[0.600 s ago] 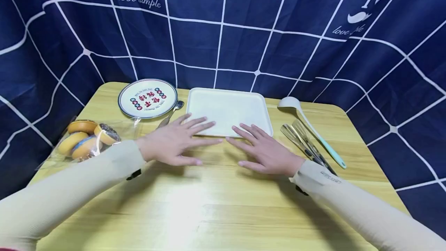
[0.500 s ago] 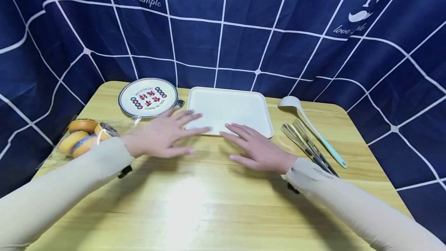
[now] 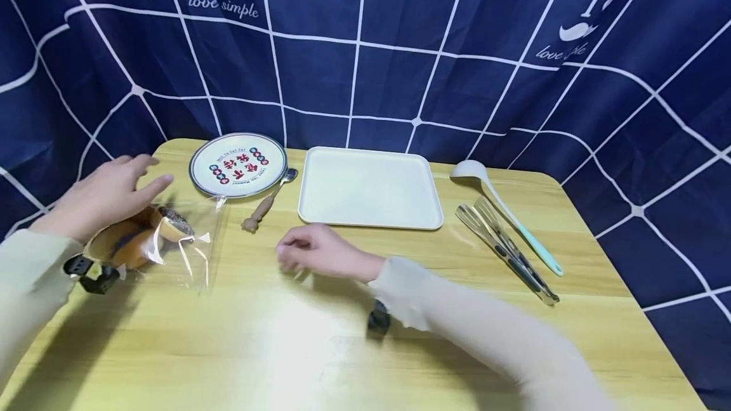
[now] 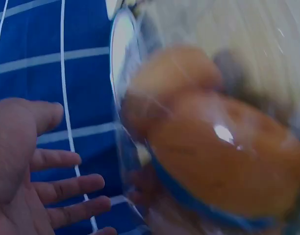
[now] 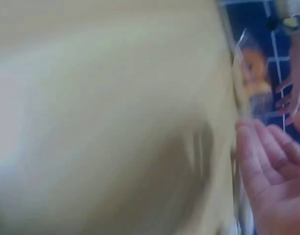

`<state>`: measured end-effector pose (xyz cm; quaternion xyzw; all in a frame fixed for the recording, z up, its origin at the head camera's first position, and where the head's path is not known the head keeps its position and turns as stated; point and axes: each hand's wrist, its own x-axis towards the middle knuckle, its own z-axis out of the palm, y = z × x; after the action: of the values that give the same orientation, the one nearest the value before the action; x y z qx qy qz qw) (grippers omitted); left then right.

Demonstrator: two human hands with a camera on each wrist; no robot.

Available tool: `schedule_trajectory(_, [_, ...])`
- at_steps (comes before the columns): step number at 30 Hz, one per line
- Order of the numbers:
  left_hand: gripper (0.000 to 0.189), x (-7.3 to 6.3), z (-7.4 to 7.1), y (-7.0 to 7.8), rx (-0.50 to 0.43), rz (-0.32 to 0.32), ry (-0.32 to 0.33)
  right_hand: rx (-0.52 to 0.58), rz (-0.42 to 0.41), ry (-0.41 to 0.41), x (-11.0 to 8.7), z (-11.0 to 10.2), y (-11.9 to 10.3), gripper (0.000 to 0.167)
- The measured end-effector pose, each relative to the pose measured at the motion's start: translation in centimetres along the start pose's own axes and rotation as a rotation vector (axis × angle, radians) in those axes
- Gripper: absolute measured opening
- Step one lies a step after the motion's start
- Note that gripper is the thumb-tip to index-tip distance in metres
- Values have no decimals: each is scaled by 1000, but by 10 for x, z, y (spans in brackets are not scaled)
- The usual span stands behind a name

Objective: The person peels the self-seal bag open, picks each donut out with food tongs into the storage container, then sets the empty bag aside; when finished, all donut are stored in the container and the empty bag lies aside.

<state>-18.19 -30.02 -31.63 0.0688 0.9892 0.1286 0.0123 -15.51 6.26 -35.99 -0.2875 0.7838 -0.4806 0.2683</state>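
Note:
At the left of the table lies a clear plastic bag [image 3: 197, 252] holding several doughnuts [image 3: 137, 249], one of them with a dark speckled top. My left hand [image 3: 105, 192] is at the bag's far left side, fingers spread and holding nothing. In the left wrist view those fingers stand apart from the bag, and a large orange-brown doughnut [image 4: 223, 152] with a blue edge shows through the plastic. Over the middle of the table, in front of the white tray [image 3: 371, 221], my right hand [image 3: 325, 251] hangs with loosely bent fingers and nothing in it.
A round plate [image 3: 240, 138] with red lettering stands at the back left, a spoon [image 3: 265, 205] with a wooden-looking handle beside it. To the right lie metal tongs [image 3: 505, 249] and a ladle [image 3: 514, 221] with a mint handle. A blue checked curtain [image 3: 320, 68] encloses the table.
My left hand has swung left from near the tray to the bag of doughnuts. The right hand has shifted left, its fingers now more bent. The spoon handle has come into full view.

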Motion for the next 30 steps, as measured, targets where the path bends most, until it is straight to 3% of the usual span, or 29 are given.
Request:
schedule_trajectory(3, [56,-7,5,-22,13,-39,-17,188,98,-25,19,28,-8,26])
schedule_trajectory(6, [49,-8,10,-35,43,-15,-33,302,183,-34,37,49,-13,29])
schedule_trajectory(12, [34,-6,13,-40,56,69,-57,445,320,2,58,75,-20,27])
schedule_trajectory(15, [31,-6,13,-38,55,71,-72,470,340,6,62,84,-19,24])
schedule_trajectory(22, [28,-6,21,-40,72,128,-4,536,338,13,66,98,-13,19])
schedule_trajectory(30, [28,-13,18,-41,62,108,-26,501,331,16,65,101,-12,12])
